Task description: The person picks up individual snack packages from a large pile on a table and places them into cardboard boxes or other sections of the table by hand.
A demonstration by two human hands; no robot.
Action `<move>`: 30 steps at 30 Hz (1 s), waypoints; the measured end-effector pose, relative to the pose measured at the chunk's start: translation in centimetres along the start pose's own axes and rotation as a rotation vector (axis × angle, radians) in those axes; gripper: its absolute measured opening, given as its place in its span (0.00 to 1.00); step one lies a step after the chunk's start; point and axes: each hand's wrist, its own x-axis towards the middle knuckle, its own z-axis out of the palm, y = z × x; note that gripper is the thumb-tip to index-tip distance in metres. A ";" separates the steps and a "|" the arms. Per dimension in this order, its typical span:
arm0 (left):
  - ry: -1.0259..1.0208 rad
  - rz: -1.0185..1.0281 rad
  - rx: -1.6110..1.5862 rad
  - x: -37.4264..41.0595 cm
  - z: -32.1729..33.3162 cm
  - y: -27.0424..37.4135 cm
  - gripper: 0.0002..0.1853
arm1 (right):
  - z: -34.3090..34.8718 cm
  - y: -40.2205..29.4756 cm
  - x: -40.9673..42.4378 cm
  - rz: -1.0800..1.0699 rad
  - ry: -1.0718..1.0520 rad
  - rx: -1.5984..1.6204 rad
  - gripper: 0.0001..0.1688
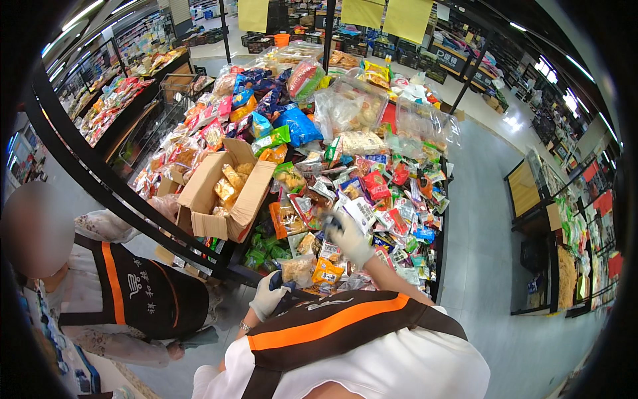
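Note:
Both my hands wear white work gloves with dark coated fingers. My right hand (350, 240) is over a heap of small snack packets, its blurred fingers curled downward beside a white printed packet (360, 213). Whether it grips a packet cannot be told. Near the front edge of the display, my left hand (269, 295) is bent beside a clear bag of tan snacks (297, 271); its grip is unclear. An orange packet (327, 271) lies between the hands. Further left are an orange-edged snack bag (286, 219) and green packets (264, 252).
An open cardboard box (197, 199) holding golden wrapped snacks stands left on the display. Black frame posts (124, 199) rise around it. A person in a black apron (144, 294) stands at left. Clear plastic bins (423, 119) are at the back; grey floor (473, 224) runs along the right.

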 end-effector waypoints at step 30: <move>-0.259 -0.451 0.557 3.5 -1.0 -1.6 0.37 | 11.7 14.8 -7.9 0.379 -0.347 0.322 0.16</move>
